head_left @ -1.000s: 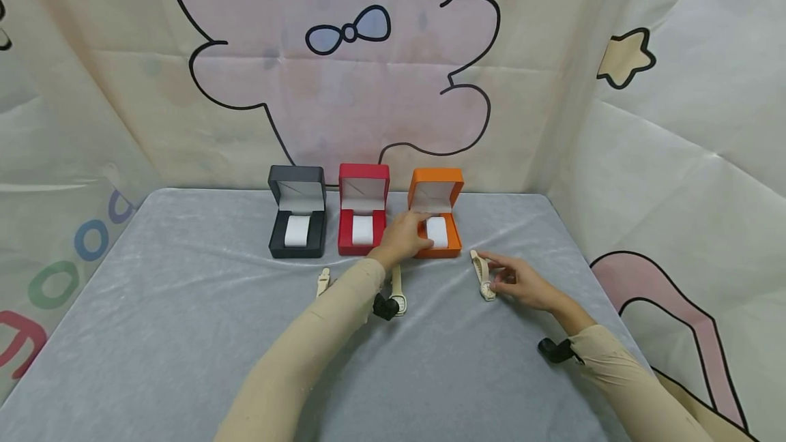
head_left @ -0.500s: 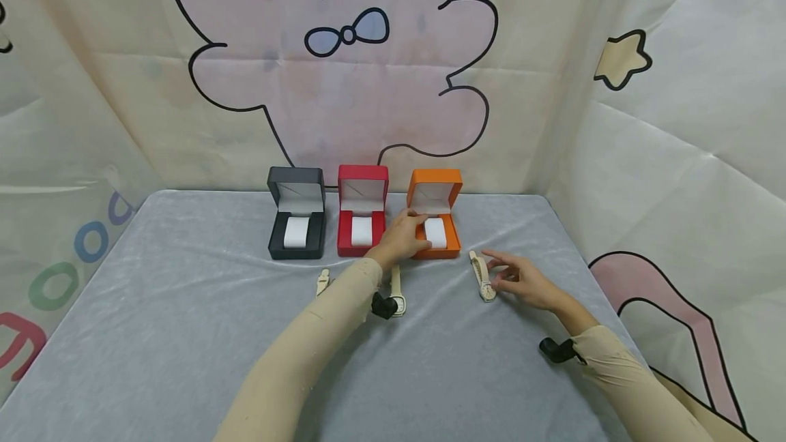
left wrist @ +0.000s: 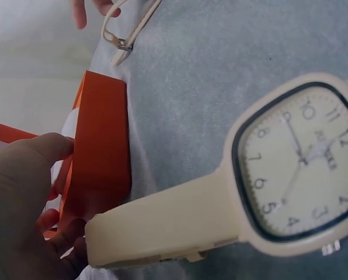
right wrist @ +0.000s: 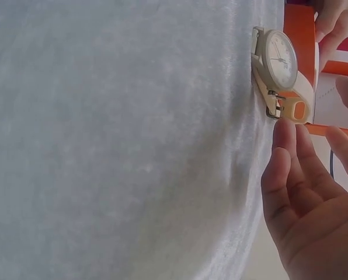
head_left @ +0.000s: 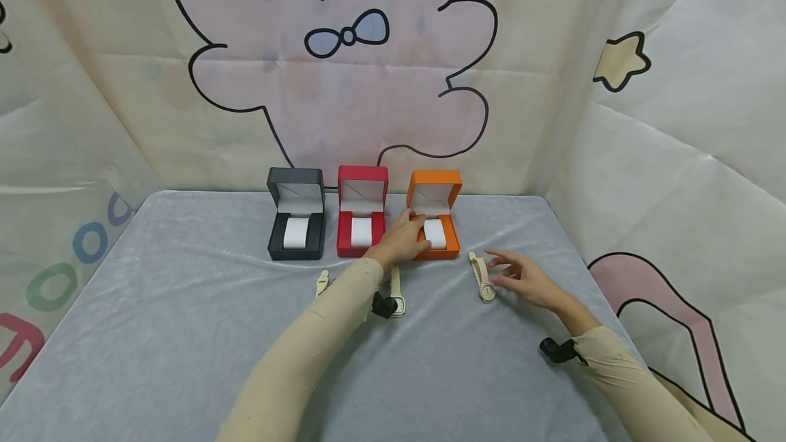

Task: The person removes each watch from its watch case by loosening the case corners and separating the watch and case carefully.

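In the head view, my left hand (head_left: 400, 237) is at the left side of the open orange watch box (head_left: 454, 241), thumb and fingers at its rim. The left wrist view shows the thumb over the rim and other fingers bent against the box wall (left wrist: 104, 137). A white cushion (head_left: 435, 233) sits inside it. My right hand (head_left: 525, 280) is just right of a cream wristwatch (head_left: 487, 292), holding nothing, fingers loosely bent. In the right wrist view, the fingertips (right wrist: 284, 131) are close by the strap's buckle end. Below my left wrist lies another cream wristwatch (left wrist: 299, 163).
A red watch box (head_left: 345, 249) and a black one (head_left: 276, 252) stand open left of the orange box, each with a white cushion. A third cream watch (head_left: 322, 281) is partly hidden by the left sleeve. Grey cloth (head_left: 153, 305) covers the table; printed curtains surround it.
My right hand's fingers have drawn slightly away from the watch strap, to the right, and the watch now rests by itself. The left hand stays at the orange box.
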The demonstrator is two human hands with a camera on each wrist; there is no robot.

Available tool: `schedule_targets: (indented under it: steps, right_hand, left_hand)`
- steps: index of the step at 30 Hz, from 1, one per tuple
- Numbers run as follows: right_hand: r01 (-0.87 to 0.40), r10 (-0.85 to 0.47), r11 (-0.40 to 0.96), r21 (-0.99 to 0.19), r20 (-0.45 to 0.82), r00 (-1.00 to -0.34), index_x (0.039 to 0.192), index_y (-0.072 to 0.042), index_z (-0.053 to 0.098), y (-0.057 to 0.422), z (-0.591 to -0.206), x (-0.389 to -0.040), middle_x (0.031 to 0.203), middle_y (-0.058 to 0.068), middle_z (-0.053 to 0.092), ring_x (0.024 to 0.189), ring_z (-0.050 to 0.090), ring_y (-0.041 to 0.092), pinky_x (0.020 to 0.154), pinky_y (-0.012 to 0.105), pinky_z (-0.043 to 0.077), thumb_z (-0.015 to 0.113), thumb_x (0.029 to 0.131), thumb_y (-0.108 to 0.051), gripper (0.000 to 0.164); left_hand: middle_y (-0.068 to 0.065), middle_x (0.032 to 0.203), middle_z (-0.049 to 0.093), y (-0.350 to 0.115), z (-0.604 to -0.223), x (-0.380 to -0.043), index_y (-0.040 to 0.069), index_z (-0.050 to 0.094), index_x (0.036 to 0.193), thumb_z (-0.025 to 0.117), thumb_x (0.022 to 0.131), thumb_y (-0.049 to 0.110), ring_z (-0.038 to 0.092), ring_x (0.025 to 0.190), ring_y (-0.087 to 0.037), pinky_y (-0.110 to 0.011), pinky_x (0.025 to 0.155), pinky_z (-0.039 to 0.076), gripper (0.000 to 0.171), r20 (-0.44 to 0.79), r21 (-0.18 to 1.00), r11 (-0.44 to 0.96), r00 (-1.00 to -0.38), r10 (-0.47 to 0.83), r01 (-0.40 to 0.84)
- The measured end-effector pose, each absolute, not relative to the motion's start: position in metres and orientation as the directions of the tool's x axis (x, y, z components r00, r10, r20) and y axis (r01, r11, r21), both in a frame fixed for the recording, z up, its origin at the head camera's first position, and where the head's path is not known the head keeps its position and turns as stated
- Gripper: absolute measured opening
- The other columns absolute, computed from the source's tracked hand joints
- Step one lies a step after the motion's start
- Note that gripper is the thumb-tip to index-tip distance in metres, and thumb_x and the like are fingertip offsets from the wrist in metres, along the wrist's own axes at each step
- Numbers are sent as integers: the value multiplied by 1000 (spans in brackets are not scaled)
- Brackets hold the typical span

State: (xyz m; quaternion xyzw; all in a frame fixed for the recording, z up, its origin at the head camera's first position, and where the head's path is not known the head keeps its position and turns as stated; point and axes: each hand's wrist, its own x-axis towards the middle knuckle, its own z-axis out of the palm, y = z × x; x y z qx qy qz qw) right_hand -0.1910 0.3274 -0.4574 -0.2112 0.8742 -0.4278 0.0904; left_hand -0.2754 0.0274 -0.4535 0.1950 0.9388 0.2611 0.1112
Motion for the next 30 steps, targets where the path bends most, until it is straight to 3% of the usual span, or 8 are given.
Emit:
schedule_targets:
  steps: [7,16,25,30]
  right_hand:
    - [-287,-434,576,-765,11,-901,146,7,46,327,-452,-193,125,32,63,100,69,36,78,23,55,63,98,-5,52]
    - [-315,-433,582,-750,42,-900,145,7,47,324,-445,-197,125,31,64,100,70,32,79,23,55,63,99,-8,51]
    - [-339,-441,587,-735,60,-895,144,5,49,325,-446,-197,125,29,65,98,70,15,83,23,55,63,99,-9,49]
    - [-342,-445,574,-744,68,-893,144,5,50,324,-444,-190,125,29,65,99,70,21,82,22,56,62,100,-7,47]
  left_hand:
    - [-12,162,26,24,-451,-275,14,36,158,60,99,38,41,139,-34,-46,120,36,68,-101,519,790,-894,437,328]
    - [-13,162,30,19,-449,-278,10,39,156,61,99,38,38,142,-35,-47,121,35,67,-99,519,796,-903,417,311]
    - [-14,161,35,18,-444,-276,8,42,154,60,100,36,33,149,-31,-47,126,27,63,-93,523,785,-893,440,332]
    - [-14,158,42,18,-441,-272,7,46,152,60,100,34,34,149,-29,-46,125,27,59,-73,534,764,-881,468,362]
